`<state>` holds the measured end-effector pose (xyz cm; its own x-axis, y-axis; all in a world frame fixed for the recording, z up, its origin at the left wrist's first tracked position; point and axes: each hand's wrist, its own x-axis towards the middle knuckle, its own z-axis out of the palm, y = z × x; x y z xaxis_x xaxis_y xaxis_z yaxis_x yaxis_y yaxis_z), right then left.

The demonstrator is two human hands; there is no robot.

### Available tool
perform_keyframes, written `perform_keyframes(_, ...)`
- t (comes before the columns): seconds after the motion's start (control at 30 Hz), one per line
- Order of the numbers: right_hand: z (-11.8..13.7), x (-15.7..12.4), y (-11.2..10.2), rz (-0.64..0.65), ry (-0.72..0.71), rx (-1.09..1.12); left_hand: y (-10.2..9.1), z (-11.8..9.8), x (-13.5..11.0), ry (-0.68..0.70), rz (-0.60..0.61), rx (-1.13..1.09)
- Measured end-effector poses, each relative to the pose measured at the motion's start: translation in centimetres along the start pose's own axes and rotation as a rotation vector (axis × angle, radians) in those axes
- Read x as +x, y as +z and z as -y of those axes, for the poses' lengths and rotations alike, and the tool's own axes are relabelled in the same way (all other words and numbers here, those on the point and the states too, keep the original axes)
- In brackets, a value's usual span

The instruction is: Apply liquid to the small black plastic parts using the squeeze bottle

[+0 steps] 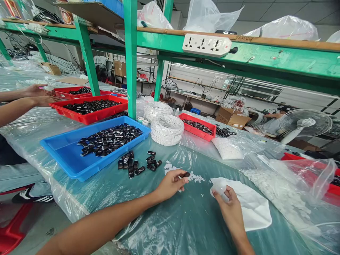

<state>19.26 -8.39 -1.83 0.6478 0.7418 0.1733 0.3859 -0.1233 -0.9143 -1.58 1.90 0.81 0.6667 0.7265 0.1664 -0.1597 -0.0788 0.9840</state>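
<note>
My left hand (172, 185) pinches a small black plastic piece (186, 174) between thumb and fingertips. Small white bits (196, 177) lie on the table around that hand. To the right, my right hand (230, 205) is closed around a rounded, whitish translucent object (221, 185) whose kind I cannot make out. Beneath and beside it lies a white cloth or sheet (253, 205). Loose black pieces (130, 164) with shiny faces rest left of my left hand. Behind them a blue tray (62, 150) holds many more.
White cable coils (167, 130) stand behind the hands, beside a green post (131, 63). Red trays (114, 108) of black pieces sit further back. Bags of white parts (281, 191) lie at right. A co-worker's hands (39, 95) are at far left. A power strip (207, 45) hangs overhead.
</note>
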Motion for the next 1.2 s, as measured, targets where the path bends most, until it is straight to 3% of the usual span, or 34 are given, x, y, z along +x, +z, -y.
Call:
perform_keyframes(0.2,0.0,0.1,-0.4,-0.096,0.035,-0.217,-1.1,-0.4,0.5,0.045,-0.1,-0.029)
perform_keyframes(0.33,1.6,-1.5,0.1,-0.294,-0.235,-0.275,-1.0,-0.6,0.3,0.07,-0.124,-0.022)
perform_keyframes(0.4,2.4,-2.5,0.9,-0.173,-0.334,-0.261,-0.8,-0.8,0.2,0.065,-0.138,-0.021)
perform_keyframes(0.53,3.5,-4.1,2.9,0.393,-0.532,-0.397,-0.6,-0.9,0.3,0.049,-0.155,-0.051)
perform_keyframes(0.67,3.7,-4.5,3.9,0.623,-0.616,-0.581,-0.4,-0.6,0.4,0.054,-0.129,-0.06)
perform_keyframes(0.83,3.7,-4.4,3.9,0.685,-0.634,-0.607,-0.4,-0.1,0.2,0.049,-0.086,-0.061)
perform_keyframes(1.2,3.6,-4.0,3.7,0.494,-0.502,-0.361,-0.1,-0.3,0.0,0.052,-0.044,-0.016)
